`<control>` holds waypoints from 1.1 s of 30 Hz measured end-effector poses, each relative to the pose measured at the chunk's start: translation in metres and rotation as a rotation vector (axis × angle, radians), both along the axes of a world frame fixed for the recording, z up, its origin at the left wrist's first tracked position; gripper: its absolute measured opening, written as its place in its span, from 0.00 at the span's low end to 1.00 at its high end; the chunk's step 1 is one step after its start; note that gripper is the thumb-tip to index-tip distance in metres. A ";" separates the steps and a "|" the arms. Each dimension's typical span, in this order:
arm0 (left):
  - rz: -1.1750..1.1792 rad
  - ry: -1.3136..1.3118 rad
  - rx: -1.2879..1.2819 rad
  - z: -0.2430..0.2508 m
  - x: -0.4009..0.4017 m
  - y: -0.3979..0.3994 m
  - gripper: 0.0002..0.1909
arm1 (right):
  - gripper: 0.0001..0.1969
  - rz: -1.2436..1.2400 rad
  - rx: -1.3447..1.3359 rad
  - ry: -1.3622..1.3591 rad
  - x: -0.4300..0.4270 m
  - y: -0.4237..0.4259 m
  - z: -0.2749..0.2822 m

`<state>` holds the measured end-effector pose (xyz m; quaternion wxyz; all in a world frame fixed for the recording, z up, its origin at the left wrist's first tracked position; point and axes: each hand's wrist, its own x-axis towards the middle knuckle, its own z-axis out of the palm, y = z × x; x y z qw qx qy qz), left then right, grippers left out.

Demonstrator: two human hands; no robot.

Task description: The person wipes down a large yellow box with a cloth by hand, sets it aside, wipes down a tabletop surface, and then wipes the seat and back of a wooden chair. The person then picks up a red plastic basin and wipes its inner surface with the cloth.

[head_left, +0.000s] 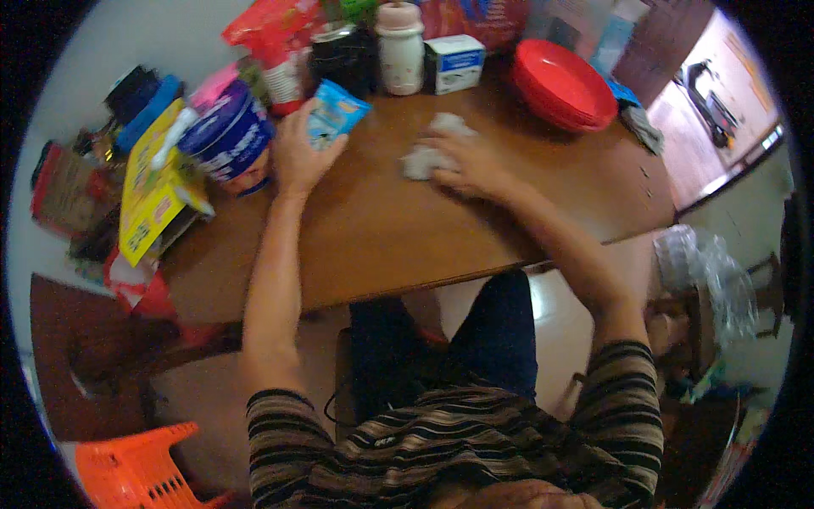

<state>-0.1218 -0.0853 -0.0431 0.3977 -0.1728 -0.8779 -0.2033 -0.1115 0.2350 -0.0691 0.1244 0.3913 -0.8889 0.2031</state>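
My left hand grips a light blue packet at the back left of the wooden table, close beside a dark blue tub. Under my right hand lies a crumpled whitish cloth, pressed against the tabletop with the fingers over it. Writing covers the tub, and a white object rests against its left side. Behind the packet stands a stack of paper cups, partly inside a red plastic bag.
Along the back are a white bottle with a pinkish cap, a blue-and-white box and stacked red plastic bowls. A yellow box leans at the left. An orange plastic chair stands at lower left. A grey cloth hangs near the right edge.
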 end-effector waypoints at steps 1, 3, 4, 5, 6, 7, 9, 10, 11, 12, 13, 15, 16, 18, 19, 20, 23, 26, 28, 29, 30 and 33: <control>0.011 -0.013 0.005 -0.001 0.000 0.003 0.35 | 0.29 -0.044 0.064 0.038 0.000 0.030 0.002; 0.055 -0.133 0.014 -0.002 0.003 0.008 0.33 | 0.29 -0.194 0.026 -0.056 0.018 0.087 0.006; 0.095 -0.149 -0.022 -0.001 0.003 0.010 0.33 | 0.27 -0.257 -0.010 0.016 0.025 0.112 0.004; 0.138 -0.170 -0.057 -0.003 0.003 0.008 0.33 | 0.27 -0.288 0.001 -0.015 0.032 0.131 0.005; 0.124 -0.164 -0.073 -0.010 -0.001 0.002 0.33 | 0.27 -0.307 0.003 -0.016 0.039 0.148 0.006; 0.115 -0.159 -0.091 -0.018 -0.005 -0.006 0.33 | 0.27 -0.319 0.002 -0.018 0.044 0.162 0.006; 0.073 -0.094 -0.047 -0.032 -0.014 -0.014 0.30 | 0.25 -0.384 -0.016 0.032 0.058 0.178 0.000; 0.064 -0.210 0.007 -0.032 -0.016 -0.010 0.32 | 0.25 -0.402 0.013 0.065 0.061 0.188 -0.006; 0.052 -0.321 0.070 -0.031 -0.018 -0.004 0.33 | 0.24 -0.422 0.043 0.102 0.066 0.193 -0.009; 0.074 -0.147 0.059 -0.030 -0.018 0.004 0.30 | 0.24 -0.425 0.051 0.098 0.077 0.189 -0.008; 0.094 0.023 0.035 -0.032 -0.017 0.009 0.26 | 0.24 -0.429 0.058 0.091 0.086 0.179 -0.008; 0.133 0.037 0.000 -0.040 -0.020 0.003 0.26 | 0.25 -0.301 -0.068 -0.025 0.101 0.135 -0.001; 0.157 -0.028 -0.010 -0.044 -0.022 -0.001 0.27 | 0.25 -0.201 -0.046 -0.027 0.105 0.110 -0.001; 0.131 -0.146 -0.025 -0.046 -0.030 0.022 0.27 | 0.26 -0.096 0.051 -0.023 0.116 0.079 0.008; 0.108 -0.198 -0.051 -0.045 -0.033 0.033 0.27 | 0.27 -0.067 0.106 -0.019 0.120 0.061 0.013; 0.122 -0.236 -0.054 -0.046 -0.037 0.034 0.26 | 0.29 -0.017 0.139 -0.010 0.125 0.034 0.022; 0.135 -0.079 -0.020 -0.059 -0.031 0.017 0.31 | 0.29 0.211 0.199 -0.085 0.130 -0.028 0.038; 0.042 -0.120 0.042 -0.057 -0.026 0.029 0.30 | 0.29 0.324 0.175 -0.109 0.122 -0.055 0.041; 0.016 -0.056 0.088 -0.059 -0.025 0.026 0.29 | 0.27 0.387 0.126 -0.079 0.099 -0.072 0.035; 0.028 -0.053 0.085 -0.060 -0.028 0.024 0.29 | 0.27 0.399 0.123 -0.075 0.078 -0.071 0.026; 0.016 -0.053 0.076 -0.056 -0.033 0.010 0.29 | 0.27 0.414 0.109 -0.007 0.047 -0.075 0.017; -0.047 -0.077 0.092 -0.058 -0.038 0.015 0.28 | 0.26 0.324 0.075 -0.036 -0.008 -0.034 -0.002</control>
